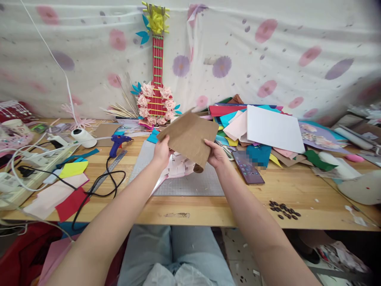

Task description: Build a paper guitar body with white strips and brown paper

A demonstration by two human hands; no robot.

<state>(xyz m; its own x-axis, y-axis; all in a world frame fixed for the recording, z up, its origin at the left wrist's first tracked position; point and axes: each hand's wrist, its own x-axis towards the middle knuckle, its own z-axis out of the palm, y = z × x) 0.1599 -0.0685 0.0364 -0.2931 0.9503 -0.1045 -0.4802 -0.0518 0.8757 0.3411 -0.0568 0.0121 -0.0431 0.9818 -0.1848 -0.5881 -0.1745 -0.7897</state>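
A sheet of brown paper [189, 135] is held up over the work surface, tilted, with its lower right corner curled. My left hand [161, 153] pinches its left edge, and the fingers of my right hand [216, 154] are closed on its right edge. Beneath it, on a grey cutting mat [205, 186], lies a pink-edged piece covered with small white paper strips [178, 167]; the sheet hides part of it. Scissors [226, 153] lie partly covered just beyond my right hand.
A red paper guitar [157, 59] with pink flowers leans on the wall covering. To the left are a blue glue gun [116, 145], its black cord and a power strip [38, 171]. At right are a phone [245, 169], stacked coloured papers [274, 127] and dark oval pieces [284, 209].
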